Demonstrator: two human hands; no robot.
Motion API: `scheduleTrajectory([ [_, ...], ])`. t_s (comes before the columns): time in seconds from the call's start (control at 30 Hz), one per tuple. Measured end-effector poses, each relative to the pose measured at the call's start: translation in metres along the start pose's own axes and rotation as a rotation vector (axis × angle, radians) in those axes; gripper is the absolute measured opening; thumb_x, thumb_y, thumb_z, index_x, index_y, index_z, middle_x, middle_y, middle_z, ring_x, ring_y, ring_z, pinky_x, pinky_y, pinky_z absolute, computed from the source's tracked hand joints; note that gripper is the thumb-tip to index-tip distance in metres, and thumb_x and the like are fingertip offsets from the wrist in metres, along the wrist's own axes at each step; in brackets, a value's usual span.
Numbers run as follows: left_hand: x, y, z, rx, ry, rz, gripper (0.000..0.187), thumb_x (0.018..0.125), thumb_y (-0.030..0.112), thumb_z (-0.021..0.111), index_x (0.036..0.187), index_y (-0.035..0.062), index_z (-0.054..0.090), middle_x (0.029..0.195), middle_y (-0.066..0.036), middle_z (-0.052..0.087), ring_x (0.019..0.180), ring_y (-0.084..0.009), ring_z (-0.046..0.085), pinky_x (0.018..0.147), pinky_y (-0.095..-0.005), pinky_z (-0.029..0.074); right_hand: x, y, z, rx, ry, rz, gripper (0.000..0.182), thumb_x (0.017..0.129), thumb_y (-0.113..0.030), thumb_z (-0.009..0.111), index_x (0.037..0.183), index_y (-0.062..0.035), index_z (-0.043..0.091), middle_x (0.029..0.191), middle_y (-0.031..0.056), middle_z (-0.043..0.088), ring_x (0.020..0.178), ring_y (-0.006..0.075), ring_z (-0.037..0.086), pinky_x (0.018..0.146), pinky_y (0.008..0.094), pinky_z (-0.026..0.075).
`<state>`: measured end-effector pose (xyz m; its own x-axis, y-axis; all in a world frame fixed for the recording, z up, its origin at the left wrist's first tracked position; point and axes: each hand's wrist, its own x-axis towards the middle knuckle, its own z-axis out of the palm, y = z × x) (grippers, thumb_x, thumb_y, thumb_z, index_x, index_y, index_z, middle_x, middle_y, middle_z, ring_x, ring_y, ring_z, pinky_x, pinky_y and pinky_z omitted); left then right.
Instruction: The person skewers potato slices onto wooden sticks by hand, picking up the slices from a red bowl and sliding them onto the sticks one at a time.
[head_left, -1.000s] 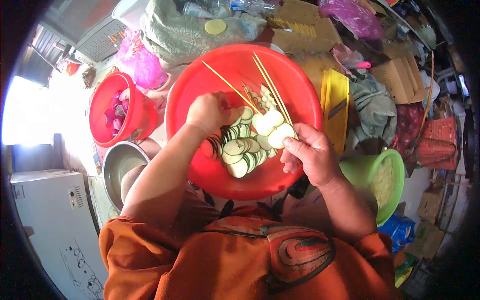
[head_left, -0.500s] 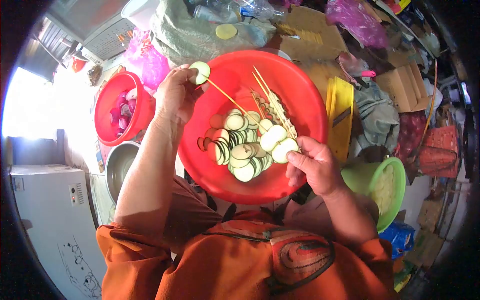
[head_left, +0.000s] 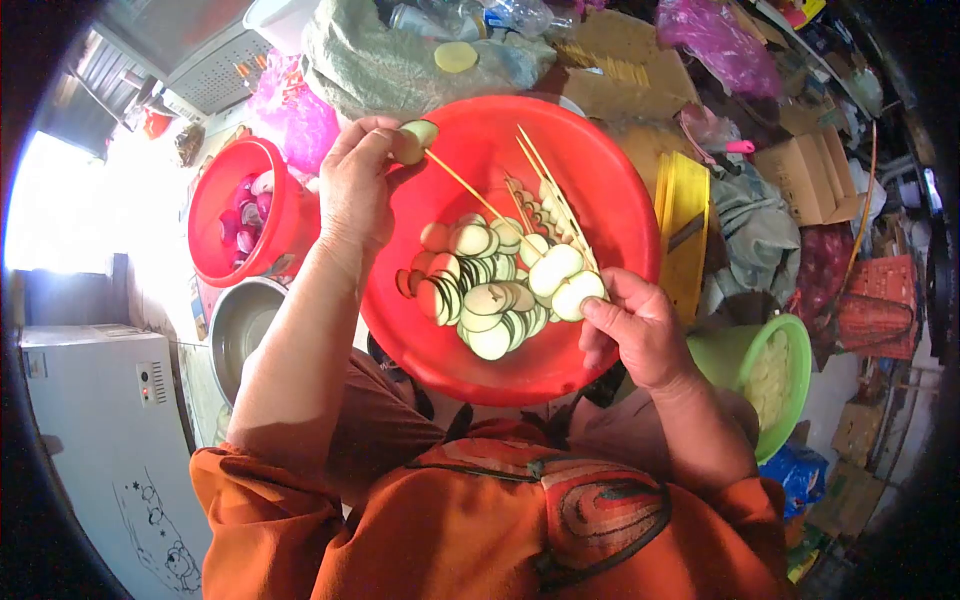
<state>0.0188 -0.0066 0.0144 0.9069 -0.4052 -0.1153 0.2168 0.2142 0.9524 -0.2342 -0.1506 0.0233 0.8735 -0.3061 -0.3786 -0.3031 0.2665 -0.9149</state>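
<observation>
Your left hand (head_left: 362, 185) is raised over the far-left rim of the red basin (head_left: 600, 190), fingers pinched on one pale slice (head_left: 415, 135) pressed onto the tip of a skewer (head_left: 475, 195). The skewer runs slanting from that slice down across the basin toward your right hand (head_left: 640, 330). Your right hand is closed at the near-right rim, thumb and fingers gripping the skewer's lower end, with two slices (head_left: 565, 280) already threaded just above the fingertips. A heap of cut rounds (head_left: 480, 295) lies in the basin middle, between your hands. More loaded skewers (head_left: 545, 195) lie beyond the heap. Left of the basin: a red bucket (head_left: 205, 240) and a steel bowl (head_left: 225, 335). Right: a green tub (head_left: 725, 355) and a yellow slicer (head_left: 685, 215).
</observation>
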Motion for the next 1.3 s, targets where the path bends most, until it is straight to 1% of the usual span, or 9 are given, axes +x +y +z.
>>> scheduleTrajectory([
  [0.3,0.009,-0.007,-0.006,-0.088,0.056,-0.26,0.015,0.086,0.014,0.05,0.096,0.0065,0.058,0.089,-0.005,0.061,0.08,-0.0174,0.06,0.069,-0.0318,0.054,-0.001,0.002,0.0,0.008,-0.006,0.008,0.013,0.09,-0.015,0.055,0.094,-0.0028,0.056,0.064,0.0028,0.057,0.049,0.0084,0.053,0.045,0.0219,0.046],
  [0.6,-0.02,-0.017,0.011,-0.036,-0.475,-0.667,0.025,0.089,0.024,0.057,0.104,0.0047,0.059,0.096,-0.007,0.066,0.079,-0.0171,0.064,0.068,-0.0299,0.054,0.003,0.005,0.003,0.03,0.043,-0.01,0.014,0.09,-0.015,0.054,0.095,-0.0023,0.056,0.066,0.004,0.058,0.049,0.0092,0.053,0.046,0.0225,0.046],
  [0.73,-0.044,-0.022,0.028,0.043,-0.5,-0.71,0.023,0.089,0.024,0.058,0.101,0.0053,0.059,0.091,-0.005,0.065,0.076,-0.0155,0.063,0.068,-0.0275,0.053,0.007,0.002,0.005,0.004,0.039,0.019,0.014,0.09,-0.015,0.054,0.095,-0.0024,0.056,0.066,0.0042,0.058,0.049,0.0097,0.053,0.046,0.0228,0.047],
  [0.97,-0.006,-0.035,0.007,0.211,-0.272,-0.516,0.019,0.09,0.02,0.057,0.101,0.0048,0.059,0.089,-0.005,0.064,0.08,-0.0173,0.062,0.072,-0.0301,0.051,0.008,0.004,0.003,0.074,0.091,-0.014,0.018,0.09,-0.015,0.054,0.102,-0.0022,0.057,0.069,0.0045,0.058,0.053,0.0093,0.054,0.047,0.0235,0.049],
  [1.03,0.016,-0.075,-0.015,0.892,-0.392,-0.069,0.026,0.086,0.018,0.057,0.106,0.0015,0.057,0.095,-0.008,0.066,0.086,-0.0205,0.064,0.077,-0.032,0.05,0.009,0.004,0.001,0.09,0.109,-0.016,0.019,0.09,-0.015,0.053,0.104,-0.0022,0.057,0.07,0.0045,0.059,0.054,0.009,0.054,0.048,0.0235,0.05],
  [1.07,0.015,-0.081,-0.015,0.891,-0.391,-0.068,0.026,0.086,0.018,0.057,0.106,0.0015,0.057,0.095,-0.008,0.066,0.086,-0.0205,0.064,0.077,-0.032,0.05,0.009,0.004,0.001,0.077,0.098,0.009,0.019,0.09,-0.015,0.054,0.103,-0.0022,0.057,0.07,0.0043,0.059,0.055,0.0087,0.055,0.048,0.0232,0.05],
  [1.13,0.007,-0.092,-0.011,1.423,-0.567,0.025,0.031,0.082,0.02,0.058,0.107,0.0039,0.058,0.098,-0.015,0.066,0.09,-0.0259,0.064,0.079,-0.0366,0.05,0.009,0.005,0.001,0.062,0.087,0.036,0.018,0.09,-0.014,0.054,0.103,-0.0022,0.057,0.071,0.0041,0.059,0.056,0.0084,0.055,0.048,0.0229,0.051],
  [1.17,-0.006,-0.062,0.007,1.668,-0.861,0.171,0.033,0.079,0.029,0.058,0.105,0.01,0.062,0.099,-0.019,0.064,0.092,-0.0318,0.063,0.081,-0.0411,0.049,0.01,0.006,0.002,0.07,0.087,0.014,0.017,0.09,-0.013,0.054,0.102,-0.002,0.057,0.072,0.004,0.059,0.057,0.0082,0.055,0.048,0.0225,0.05],
  [1.3,-0.007,-0.078,0.014,1.511,-0.611,-0.047,0.033,0.08,0.04,0.054,0.098,0.0153,0.066,0.092,-0.017,0.065,0.087,-0.0337,0.063,0.078,-0.0429,0.05,0.011,0.005,-0.001,0.074,0.073,-0.003,0.015,0.09,-0.012,0.054,0.101,-0.0013,0.057,0.074,0.0042,0.06,0.058,0.0081,0.056,0.048,0.0224,0.05],
])
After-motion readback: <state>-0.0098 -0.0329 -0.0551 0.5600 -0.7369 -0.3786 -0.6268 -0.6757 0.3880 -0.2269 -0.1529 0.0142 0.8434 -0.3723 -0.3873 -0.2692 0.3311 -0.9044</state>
